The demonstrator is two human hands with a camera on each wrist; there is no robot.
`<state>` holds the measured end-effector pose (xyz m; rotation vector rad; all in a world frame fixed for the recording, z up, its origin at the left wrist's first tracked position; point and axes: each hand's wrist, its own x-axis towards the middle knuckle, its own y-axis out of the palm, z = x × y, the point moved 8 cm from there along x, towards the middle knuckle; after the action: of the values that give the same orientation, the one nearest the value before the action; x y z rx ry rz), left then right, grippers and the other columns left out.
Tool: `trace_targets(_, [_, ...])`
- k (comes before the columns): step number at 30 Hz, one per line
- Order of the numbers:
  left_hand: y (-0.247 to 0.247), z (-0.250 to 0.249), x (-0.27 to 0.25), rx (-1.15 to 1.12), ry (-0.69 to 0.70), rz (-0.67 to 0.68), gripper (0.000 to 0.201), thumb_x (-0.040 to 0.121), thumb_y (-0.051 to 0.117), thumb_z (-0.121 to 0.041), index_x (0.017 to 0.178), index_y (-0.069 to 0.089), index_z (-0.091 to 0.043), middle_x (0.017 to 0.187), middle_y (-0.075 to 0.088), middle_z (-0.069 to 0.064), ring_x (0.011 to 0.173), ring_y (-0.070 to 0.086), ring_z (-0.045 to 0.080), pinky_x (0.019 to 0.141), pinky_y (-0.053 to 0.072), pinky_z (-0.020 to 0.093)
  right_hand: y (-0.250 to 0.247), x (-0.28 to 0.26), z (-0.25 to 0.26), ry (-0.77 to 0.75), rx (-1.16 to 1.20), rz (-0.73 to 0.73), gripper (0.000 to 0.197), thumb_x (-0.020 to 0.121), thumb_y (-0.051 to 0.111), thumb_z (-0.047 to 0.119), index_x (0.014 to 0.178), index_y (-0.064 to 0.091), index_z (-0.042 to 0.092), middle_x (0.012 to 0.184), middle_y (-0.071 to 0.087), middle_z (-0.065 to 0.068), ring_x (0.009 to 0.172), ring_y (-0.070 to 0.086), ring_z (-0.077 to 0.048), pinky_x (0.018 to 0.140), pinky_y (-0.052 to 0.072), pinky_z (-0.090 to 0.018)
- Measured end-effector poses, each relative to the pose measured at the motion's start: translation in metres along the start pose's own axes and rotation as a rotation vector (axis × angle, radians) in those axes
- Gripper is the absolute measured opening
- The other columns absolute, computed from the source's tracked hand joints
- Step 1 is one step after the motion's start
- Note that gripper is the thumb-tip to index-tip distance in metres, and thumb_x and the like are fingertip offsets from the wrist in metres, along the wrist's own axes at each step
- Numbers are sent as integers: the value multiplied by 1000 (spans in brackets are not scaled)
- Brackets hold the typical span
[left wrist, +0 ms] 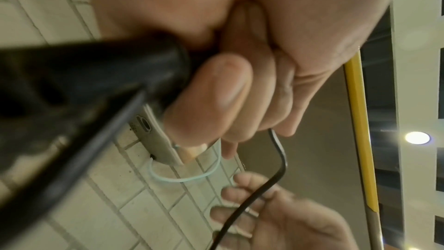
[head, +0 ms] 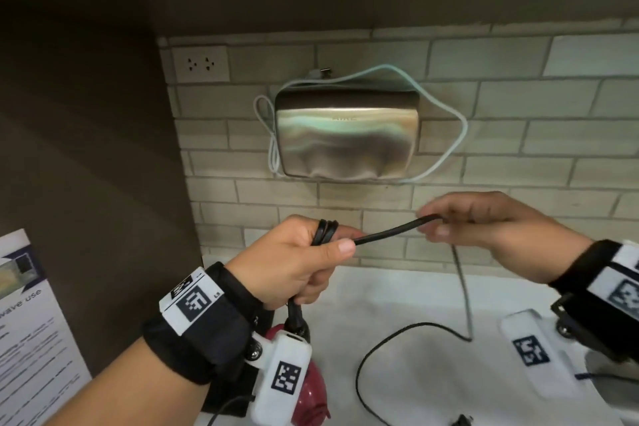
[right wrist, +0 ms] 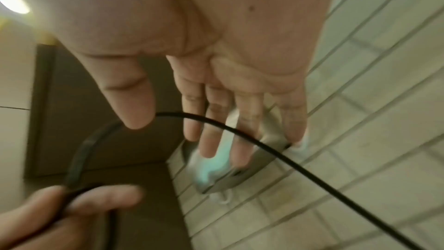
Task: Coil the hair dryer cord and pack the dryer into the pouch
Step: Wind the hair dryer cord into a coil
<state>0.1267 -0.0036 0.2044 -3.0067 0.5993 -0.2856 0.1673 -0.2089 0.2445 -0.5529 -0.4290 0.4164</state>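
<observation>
Two or three loops of black cord (head: 325, 231) gripped in left hand (head: 294, 263) above the dark-red hair dryer (head: 311, 387); one straight run pinched further right by right hand (head: 484, 228), fingers otherwise loose. Plenty of slack trailing over near white counter (head: 397, 301). Silvery pouch (head: 347, 135) hanging against far tiled wall (head: 518, 107), untouched. Likely trouble: loops sliding off if left grip eases; slack snagging or kinking; loose plug whipping about; oversized coils not fitting pouch.

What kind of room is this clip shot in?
Probably a kitchenette or pantry: a white counter against a tiled wall, a wall socket, and a notice with words that look like "wave use".
</observation>
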Motion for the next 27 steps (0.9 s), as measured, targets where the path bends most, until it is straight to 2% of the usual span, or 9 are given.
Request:
trace_targets(3, [3, 1, 6, 10, -7, -9, 31, 85, 59, -24, 107, 69, -5, 49, 24, -2, 35, 21, 9, 39, 19, 19, 35, 9, 31, -128, -103, 85, 20, 76, 74, 34, 94, 73, 26, 85, 76, -2, 80, 71, -18, 78, 55, -33])
trace_targets(5, [9, 2, 7, 22, -11, 43, 19, 87, 59, -26, 87, 70, -10, 49, 24, -2, 34, 20, 9, 39, 20, 19, 50, 12, 52, -193, -265, 107, 6, 86, 68, 30, 86, 73, 26, 71, 72, 1, 64, 66, -16, 67, 57, -38])
trace_targets(6, [12, 3, 5, 10, -26, 82, 21, 88, 58, -26, 87, 69, -8, 48, 24, -2, 34, 20, 9, 39, 21, 19, 54, 14, 60, -218, -322, 117, 9, 88, 65, 29, 83, 72, 25, 69, 71, 0, 63, 64, -18, 67, 56, -42])
trace_targets(9, [24, 7, -1, -93, -95, 259, 45, 91, 58, -33, 114, 62, 5, 45, 25, -5, 33, 18, 7, 39, 23, 19, 61, 22, 76, -275, -318, 172, 15, 91, 62, 30, 80, 68, 22, 71, 69, -3, 65, 61, -22, 69, 55, -44])
trace_targets(13, [36, -9, -10, -349, -66, 477, 45, 92, 57, -35, 121, 64, -2, 43, 20, -2, 34, 9, 8, 39, 17, 23, 65, 32, 79, -306, -4, 144, 17, 85, 63, 34, 82, 65, 17, 67, 61, 4, 61, 53, -11, 62, 49, -29])
trace_targets(17, [42, -20, -16, -519, -13, 583, 43, 96, 48, -32, 126, 61, -4, 42, 19, -2, 33, 6, 9, 41, 24, 21, 84, 31, 61, -244, 298, 138, 55, 89, 53, 45, 92, 69, -8, 65, 57, -30, 52, 49, -31, 53, 47, -32])
trace_targets(21, [44, -29, -22, -643, 18, 646, 54, 99, 39, -34, 135, 47, 5, 42, 15, -2, 32, 8, 10, 41, 23, 25, 104, 28, 57, -146, 492, 199, 59, 93, 39, 49, 95, 67, -3, 63, 55, -17, 52, 39, -25, 48, 31, -30])
trace_targets(24, [46, -42, -26, -674, 108, 679, 55, 99, 36, -32, 136, 44, 7, 42, 16, -2, 32, 10, 10, 43, 28, 27, 114, 25, 58, -127, 551, 199, 83, 86, 44, 66, 104, 56, -15, 80, 53, -33, 67, 39, -40, 58, 32, -38])
trace_targets(27, [46, -52, -24, -684, 175, 611, 55, 98, 38, -29, 137, 40, 10, 42, 17, -2, 32, 12, 12, 48, 31, 29, 115, 28, 68, -149, 600, 151, 72, 87, 45, 64, 95, 65, -4, 92, 51, -50, 75, 46, -63, 71, 36, -50])
